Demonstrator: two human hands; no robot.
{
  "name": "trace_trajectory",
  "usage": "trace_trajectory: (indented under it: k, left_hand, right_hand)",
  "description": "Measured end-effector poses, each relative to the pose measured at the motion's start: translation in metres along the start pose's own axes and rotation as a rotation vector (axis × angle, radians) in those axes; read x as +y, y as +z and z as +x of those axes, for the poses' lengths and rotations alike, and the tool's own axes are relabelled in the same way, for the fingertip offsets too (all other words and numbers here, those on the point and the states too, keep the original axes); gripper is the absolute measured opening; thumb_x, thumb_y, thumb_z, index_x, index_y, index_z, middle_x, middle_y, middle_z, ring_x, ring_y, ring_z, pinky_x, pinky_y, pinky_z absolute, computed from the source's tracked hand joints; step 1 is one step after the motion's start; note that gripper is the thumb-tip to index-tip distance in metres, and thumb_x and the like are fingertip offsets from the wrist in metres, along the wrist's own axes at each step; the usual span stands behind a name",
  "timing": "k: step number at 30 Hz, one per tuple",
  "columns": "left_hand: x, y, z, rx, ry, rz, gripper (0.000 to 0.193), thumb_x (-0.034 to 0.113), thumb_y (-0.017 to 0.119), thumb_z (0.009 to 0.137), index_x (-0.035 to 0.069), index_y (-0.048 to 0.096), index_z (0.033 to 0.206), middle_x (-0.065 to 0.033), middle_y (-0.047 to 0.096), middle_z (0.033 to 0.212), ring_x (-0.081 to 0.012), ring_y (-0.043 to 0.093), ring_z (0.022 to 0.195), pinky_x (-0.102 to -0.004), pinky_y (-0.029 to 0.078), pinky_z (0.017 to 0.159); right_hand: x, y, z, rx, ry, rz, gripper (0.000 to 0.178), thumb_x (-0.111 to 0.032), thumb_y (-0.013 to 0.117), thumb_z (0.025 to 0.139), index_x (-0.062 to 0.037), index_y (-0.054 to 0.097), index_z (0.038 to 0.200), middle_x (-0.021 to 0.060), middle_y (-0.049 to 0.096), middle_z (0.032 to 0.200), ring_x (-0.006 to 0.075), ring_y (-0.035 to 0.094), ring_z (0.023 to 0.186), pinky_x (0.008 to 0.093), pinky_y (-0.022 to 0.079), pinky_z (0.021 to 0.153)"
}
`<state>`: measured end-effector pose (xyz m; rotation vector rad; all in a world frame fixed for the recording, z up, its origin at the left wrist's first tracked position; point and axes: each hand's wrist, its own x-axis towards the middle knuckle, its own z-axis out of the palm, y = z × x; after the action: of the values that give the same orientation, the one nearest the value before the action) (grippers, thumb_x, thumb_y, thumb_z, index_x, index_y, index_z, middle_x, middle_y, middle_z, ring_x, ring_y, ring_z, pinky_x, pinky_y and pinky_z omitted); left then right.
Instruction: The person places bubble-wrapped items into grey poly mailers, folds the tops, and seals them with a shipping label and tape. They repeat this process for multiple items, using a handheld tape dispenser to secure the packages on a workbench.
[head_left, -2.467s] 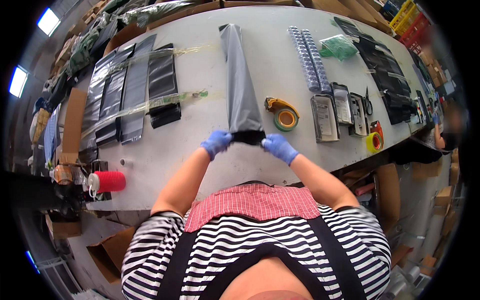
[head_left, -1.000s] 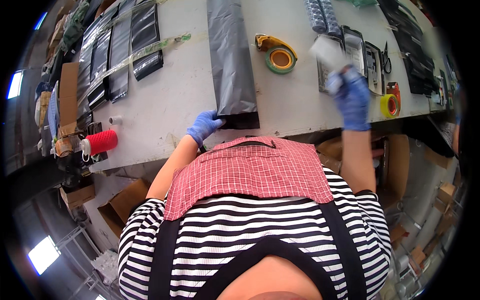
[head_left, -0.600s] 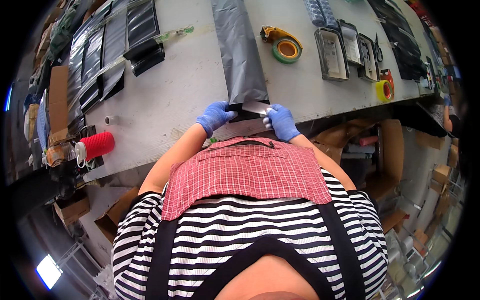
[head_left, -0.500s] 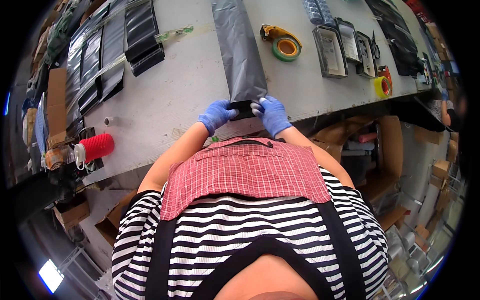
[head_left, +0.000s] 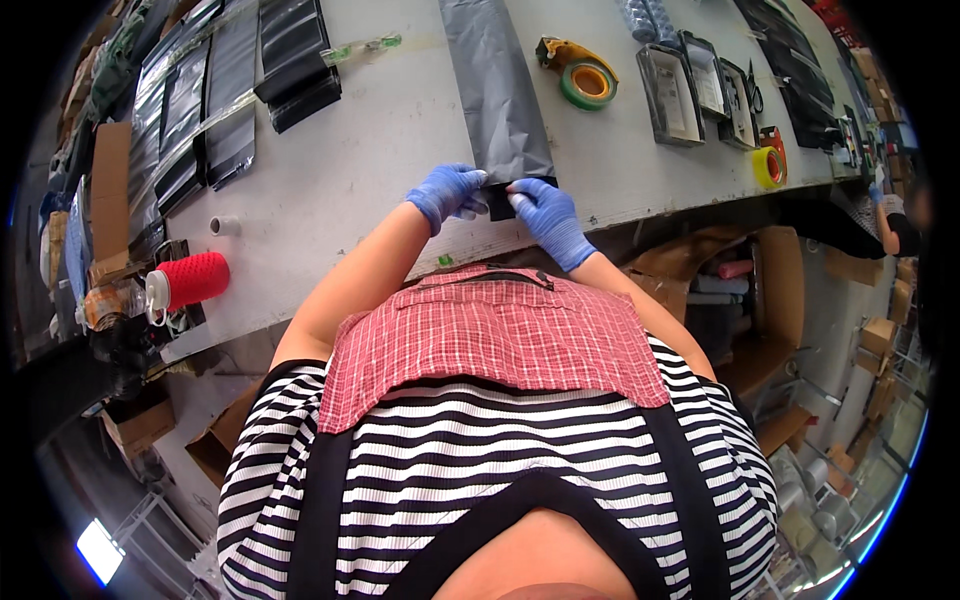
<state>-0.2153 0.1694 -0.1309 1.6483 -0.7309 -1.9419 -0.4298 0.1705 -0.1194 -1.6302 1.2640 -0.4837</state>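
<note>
A long grey plastic mailing bag (head_left: 497, 95) lies lengthwise on the table, its near end by my hands. The black flap (head_left: 502, 205) at that end hangs toward the table's front edge. My left hand (head_left: 449, 197), in a blue glove, is closed at the left corner of the opening, fingers curled and thumb against the plastic. On the other side my right hand (head_left: 551, 220), gloved in blue too, pinches the black strip near its middle. The bag's contents, if any, are hidden.
A tape dispenser (head_left: 583, 78) lies right of the bag; open boxes (head_left: 672, 95) and a yellow tape roll (head_left: 768, 168) stand farther right. Stacks of dark bags (head_left: 234, 100), a small white tube (head_left: 224, 226) and a red bottle (head_left: 192, 280) are at the left.
My right thumb and fingers have shifted inward from the bag's right corner onto the black strip. My left hand stays at the left corner, its fingers more curled. The view has shifted slightly.
</note>
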Motion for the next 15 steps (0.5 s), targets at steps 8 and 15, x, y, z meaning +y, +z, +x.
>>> trace_trajectory:
  k: [8, 15]
  left_hand:
    - [0.006, 0.007, -0.009, 0.02, -0.048, -0.108, 0.024, 0.024, 0.057, 0.098, 0.001, 0.066, 0.099, -0.0101, 0.069, 0.082, -0.0212, 0.068, 0.067, -0.0319, 0.059, 0.056]
    - [0.0, 0.003, -0.009, 0.016, -0.017, -0.071, 0.025, 0.024, 0.057, 0.098, 0.001, 0.066, 0.099, -0.011, 0.07, 0.08, -0.0205, 0.068, 0.066, -0.0318, 0.058, 0.056]
  right_hand:
    - [-0.003, 0.012, 0.005, -0.011, -0.525, -0.307, 0.015, -0.012, 0.068, 0.085, -0.0071, 0.068, 0.099, 0.0113, 0.064, 0.095, 0.0318, 0.063, 0.089, 0.04, 0.052, 0.078]
    - [0.045, -0.029, -0.049, -0.182, -0.333, -0.372, 0.015, -0.018, 0.06, 0.09, -0.0052, 0.061, 0.099, 0.0174, 0.061, 0.098, 0.0398, 0.059, 0.092, 0.0448, 0.049, 0.079]
